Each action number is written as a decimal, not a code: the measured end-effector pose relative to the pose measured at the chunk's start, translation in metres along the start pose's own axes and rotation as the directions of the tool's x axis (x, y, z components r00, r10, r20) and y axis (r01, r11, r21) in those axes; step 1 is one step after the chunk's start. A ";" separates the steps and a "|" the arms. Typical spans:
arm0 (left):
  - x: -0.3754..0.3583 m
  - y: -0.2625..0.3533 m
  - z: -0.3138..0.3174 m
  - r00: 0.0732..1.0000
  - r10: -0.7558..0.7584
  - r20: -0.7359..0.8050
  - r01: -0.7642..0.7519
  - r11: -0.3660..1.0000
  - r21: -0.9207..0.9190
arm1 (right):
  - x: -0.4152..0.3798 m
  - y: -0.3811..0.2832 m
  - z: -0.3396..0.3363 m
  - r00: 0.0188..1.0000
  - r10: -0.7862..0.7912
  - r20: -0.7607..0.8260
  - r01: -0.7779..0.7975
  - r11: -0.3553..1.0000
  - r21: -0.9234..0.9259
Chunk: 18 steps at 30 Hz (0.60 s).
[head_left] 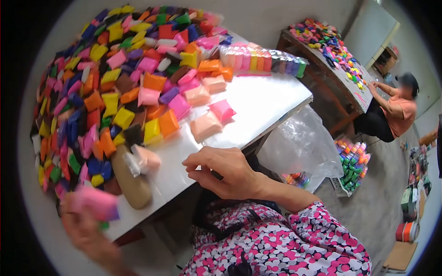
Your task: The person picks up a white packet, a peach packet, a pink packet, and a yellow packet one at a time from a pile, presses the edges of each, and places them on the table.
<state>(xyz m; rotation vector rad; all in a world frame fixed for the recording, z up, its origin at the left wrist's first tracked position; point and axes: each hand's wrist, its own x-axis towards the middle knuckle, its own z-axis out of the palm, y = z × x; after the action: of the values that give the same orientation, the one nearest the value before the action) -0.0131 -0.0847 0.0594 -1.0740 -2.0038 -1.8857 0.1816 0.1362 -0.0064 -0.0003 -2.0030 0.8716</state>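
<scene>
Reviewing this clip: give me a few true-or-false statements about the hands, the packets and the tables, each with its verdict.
1. The left hand holds a pink packet. True.
2. The right hand rests inside the heap of packets. False: it is at the white table edge, apart from the heap.
3. A row of bagged colours lies at the table's far side. True.
4. The far table is bare. False: it is covered with coloured pieces.

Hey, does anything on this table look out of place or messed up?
Nothing looks damaged or spilled. The one odd item is a long tan lump by the table edge, plain and unwrapped beside the heap of bright packets. The left hand is too blurred to judge what it holds.
</scene>
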 end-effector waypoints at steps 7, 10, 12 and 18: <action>-0.080 0.006 0.149 0.866 -0.348 0.360 0.496 0.692 -0.525 | -0.026 -0.006 0.009 0.996 -0.068 -0.061 0.048 0.958 -0.283; -0.081 -0.008 0.162 0.830 -0.324 0.453 0.542 0.658 -0.522 | -0.040 0.004 0.001 0.995 -0.020 -0.100 -0.020 0.925 -0.380; -0.077 -0.012 0.161 0.828 -0.262 0.495 0.520 0.689 -0.505 | -0.041 0.003 -0.001 0.989 0.079 -0.126 -0.116 0.938 -0.326; -0.073 -0.014 0.153 0.814 -0.145 0.563 0.415 0.822 -0.389 | -0.051 0.017 0.007 0.925 0.337 -0.178 -0.333 0.942 0.049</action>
<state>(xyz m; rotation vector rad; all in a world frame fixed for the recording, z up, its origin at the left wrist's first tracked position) 0.0821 0.0306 -0.0212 -1.6286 -2.0776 -2.6118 0.2003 0.1278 -0.0567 -0.4110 -1.8478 1.0639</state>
